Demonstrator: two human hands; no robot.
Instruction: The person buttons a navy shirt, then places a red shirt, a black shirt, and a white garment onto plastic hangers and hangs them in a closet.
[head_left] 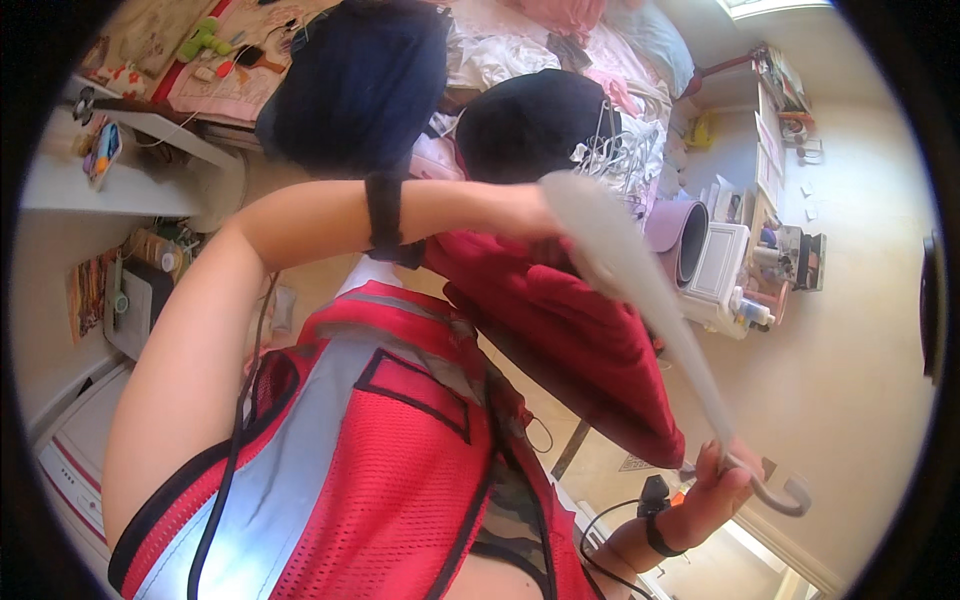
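Observation:
A pale grey clothes hanger [665, 310], smeared by motion, runs slantwise down to the right in front of me. My right hand [715, 497] is closed round it close to its curved hook, thumb and fingers pressed on it. My left hand [515, 212], below a black wristband, reaches across to the hanger's far end and touches a dark red garment [570, 325]; its fingers are hidden and blurred. The garment hangs alongside and under the hanger. Whether the hanger lies inside the cloth I cannot tell.
A bed with heaped clothes lies ahead, with a dark blue garment [360, 85], a black rounded item [535, 120] and several wire hangers [615, 150]. A purple rolled mat [682, 240] and a white drawer unit [715, 270] stand right. A white desk [110, 185] is left.

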